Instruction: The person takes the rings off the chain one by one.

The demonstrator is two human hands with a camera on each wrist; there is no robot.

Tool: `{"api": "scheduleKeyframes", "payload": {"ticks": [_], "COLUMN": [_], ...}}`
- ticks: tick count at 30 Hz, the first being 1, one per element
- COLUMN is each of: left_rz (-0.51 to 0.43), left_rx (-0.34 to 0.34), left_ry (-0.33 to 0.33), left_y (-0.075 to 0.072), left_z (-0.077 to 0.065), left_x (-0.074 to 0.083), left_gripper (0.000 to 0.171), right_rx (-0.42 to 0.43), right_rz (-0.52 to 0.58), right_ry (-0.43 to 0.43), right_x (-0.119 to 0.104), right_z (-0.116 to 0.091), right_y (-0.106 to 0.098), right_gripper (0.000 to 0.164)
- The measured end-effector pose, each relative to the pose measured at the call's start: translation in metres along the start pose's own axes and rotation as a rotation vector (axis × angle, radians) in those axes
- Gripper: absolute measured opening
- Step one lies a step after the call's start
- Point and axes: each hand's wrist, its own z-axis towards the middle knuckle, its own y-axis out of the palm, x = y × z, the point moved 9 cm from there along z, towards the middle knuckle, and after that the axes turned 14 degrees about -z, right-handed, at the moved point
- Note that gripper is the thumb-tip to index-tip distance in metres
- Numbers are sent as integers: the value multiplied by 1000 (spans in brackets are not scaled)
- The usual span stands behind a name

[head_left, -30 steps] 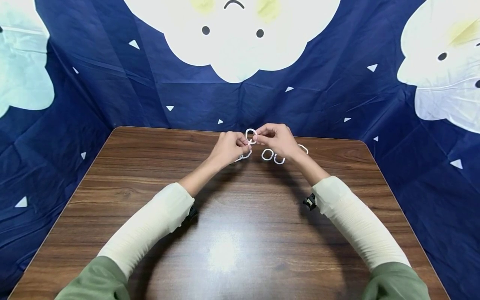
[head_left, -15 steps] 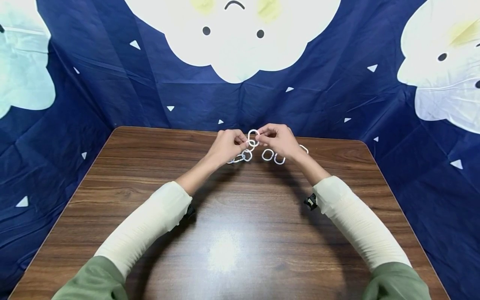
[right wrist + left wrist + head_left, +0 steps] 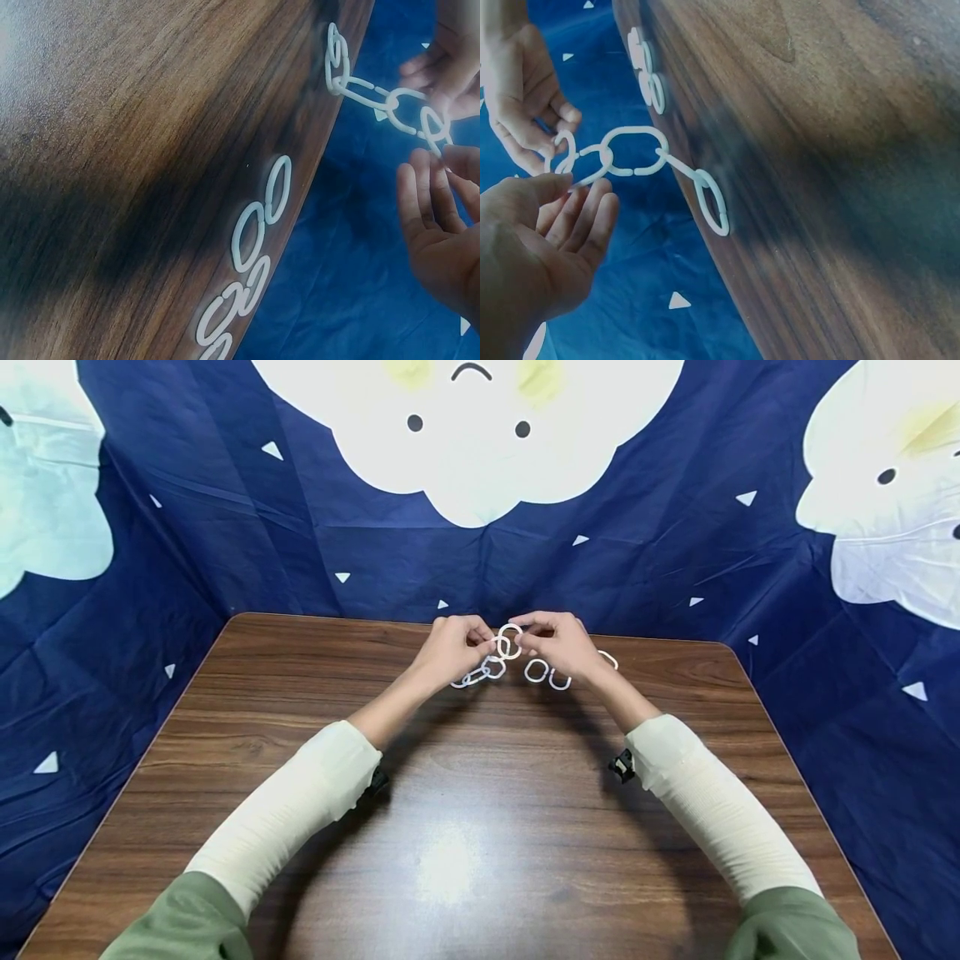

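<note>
Where links (image 3: 235, 244) lie, the wooden table (image 3: 487, 760) seemingly meets blue cloth (image 3: 390, 560)

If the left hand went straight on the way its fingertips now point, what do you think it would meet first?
Beyond its own link, the left hand would probably meet the white link pinched by the right hand; exact depth is hard to judge.

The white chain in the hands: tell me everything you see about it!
The chain is white, made of plastic-looking oval links; five show in the left wrist view, one with a small gap. The left grip and right grip pinch links near one end, held up off the table. The other end slopes down and seems to rest there, near the far edge.
</note>
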Motion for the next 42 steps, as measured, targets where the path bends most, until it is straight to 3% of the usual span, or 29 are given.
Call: {"api": "scheduleKeyframes", "payload": {"ticks": [13,28,42], "left_rz": [-6,-17,-10], "left_rx": [-25,-12,12], "left_ry": [-2,28,-10], "left_y": [-1,-2,-3], "left_z": [5,10,9], "left_x": [6,13,15], "left_gripper": [9,11,10], "right_rx": [31,-5,67], "right_rz": [-39,44,-132], "right_ry": [5,6,-30], "right_x": [4,7,-1], "right_z": [-2,-3,-6], "right_y": [2,10,10], "right_gripper": [23,21,14]}}
